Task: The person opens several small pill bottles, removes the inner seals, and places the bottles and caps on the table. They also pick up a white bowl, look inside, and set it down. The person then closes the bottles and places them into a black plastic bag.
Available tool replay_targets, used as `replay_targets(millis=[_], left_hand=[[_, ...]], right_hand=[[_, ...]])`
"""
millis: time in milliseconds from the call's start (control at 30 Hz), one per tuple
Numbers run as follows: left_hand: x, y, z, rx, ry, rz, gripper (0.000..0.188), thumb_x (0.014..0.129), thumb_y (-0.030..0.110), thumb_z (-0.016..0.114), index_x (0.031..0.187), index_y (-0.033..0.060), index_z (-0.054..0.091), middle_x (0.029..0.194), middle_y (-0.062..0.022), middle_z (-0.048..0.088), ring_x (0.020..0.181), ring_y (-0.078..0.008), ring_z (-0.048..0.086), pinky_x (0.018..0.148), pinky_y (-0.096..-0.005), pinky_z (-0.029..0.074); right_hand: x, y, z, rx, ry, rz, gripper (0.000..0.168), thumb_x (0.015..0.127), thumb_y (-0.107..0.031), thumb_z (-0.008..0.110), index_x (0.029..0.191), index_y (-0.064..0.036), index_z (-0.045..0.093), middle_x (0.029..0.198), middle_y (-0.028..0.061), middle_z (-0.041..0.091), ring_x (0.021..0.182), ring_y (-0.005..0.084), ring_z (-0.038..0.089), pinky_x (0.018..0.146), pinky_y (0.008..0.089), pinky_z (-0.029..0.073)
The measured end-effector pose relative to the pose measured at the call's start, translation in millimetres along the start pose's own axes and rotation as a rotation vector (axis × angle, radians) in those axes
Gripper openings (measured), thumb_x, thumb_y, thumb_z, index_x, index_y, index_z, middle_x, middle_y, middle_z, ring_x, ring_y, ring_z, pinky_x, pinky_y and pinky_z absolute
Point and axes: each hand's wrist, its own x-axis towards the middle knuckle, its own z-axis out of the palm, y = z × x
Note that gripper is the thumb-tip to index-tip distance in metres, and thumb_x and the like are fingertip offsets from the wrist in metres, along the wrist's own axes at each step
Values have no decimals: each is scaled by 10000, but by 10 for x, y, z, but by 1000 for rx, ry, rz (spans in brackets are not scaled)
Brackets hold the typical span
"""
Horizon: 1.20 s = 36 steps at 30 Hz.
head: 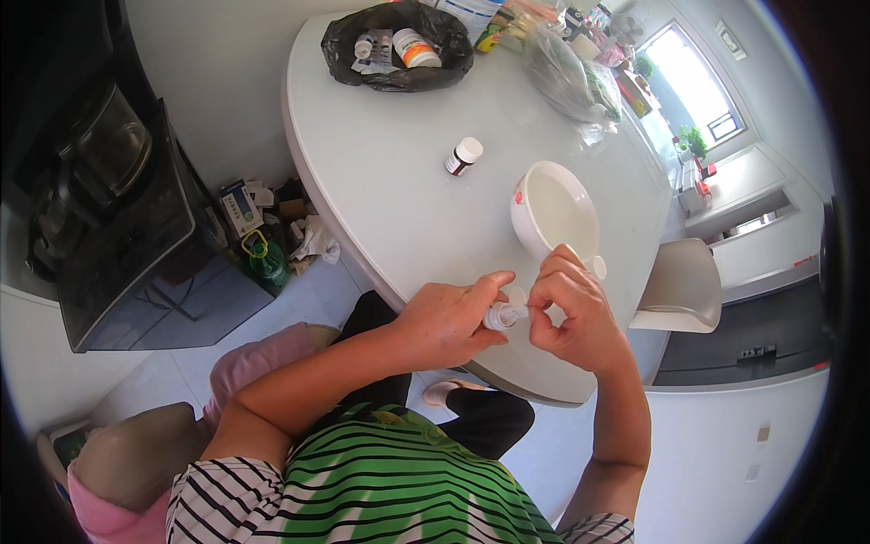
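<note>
My left hand (452, 319) holds a small white plastic bottle (500, 317) tilted with its uncapped mouth towards my right. The fingertips of my right hand (567, 309) pinch the end of a thin whitish, translucent piece at the bottle's mouth; what it is I cannot tell. A white bowl with a red flower pattern (557, 211) stands on the table just beyond my right hand. By its near side is a small round white cap (597, 267). Farther back on the left, a small dark bottle with a white lid and a label (463, 156) stands upright.
The round-edged pale table (401, 204) bears a black plastic bag (397, 81) with bottles and blister packs, and clear plastic bags (567, 75) behind. A glass pot (115, 146) sits on a dark cabinet at left. Boxes and a green bottle (267, 262) lie below. A chair (682, 285) stands right.
</note>
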Motion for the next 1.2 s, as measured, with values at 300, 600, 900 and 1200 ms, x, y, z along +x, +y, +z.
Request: replay_targets(millis=[300, 600, 900, 1200], left_hand=[[-12, 50, -55, -19, -81, -114, 666, 800, 199, 745, 1334, 48, 376, 1101, -86, 672, 806, -276, 674, 718, -354, 517], [-53, 82, -71, -30, -3, -104, 601, 819, 207, 738, 1296, 33, 418, 1057, -111, 679, 792, -268, 679, 693, -357, 516], [-23, 109, -31, -21, -9, -117, 614, 792, 204, 768, 1285, 68, 427, 1064, -107, 679, 748, -260, 669, 656, -341, 521], [-14, 90, -52, -96, -55, -74, 376, 790, 157, 757, 1083, 102, 529, 1098, -47, 678, 711, -233, 643, 640, -328, 505]], right_hand=[[-274, -3, -13, 255, 184, 351, 161, 716, 89, 584, 819, -22, 529, 760, 67, 565, 671, 189, 538, 650, 300, 458], [-639, 7, -265, -115, 452, 404, 142, 728, 98, 571, 809, -11, 531, 713, 72, 552, 617, 167, 524, 599, 269, 440], [-789, 49, -227, -149, 418, 533, 123, 743, 68, 591, 794, -11, 512, 698, 84, 529, 600, 171, 511, 546, 278, 431], [-853, 107, -211, -146, 424, 465, 150, 721, 84, 596, 773, -11, 493, 704, 86, 519, 625, 203, 511, 562, 301, 437]])
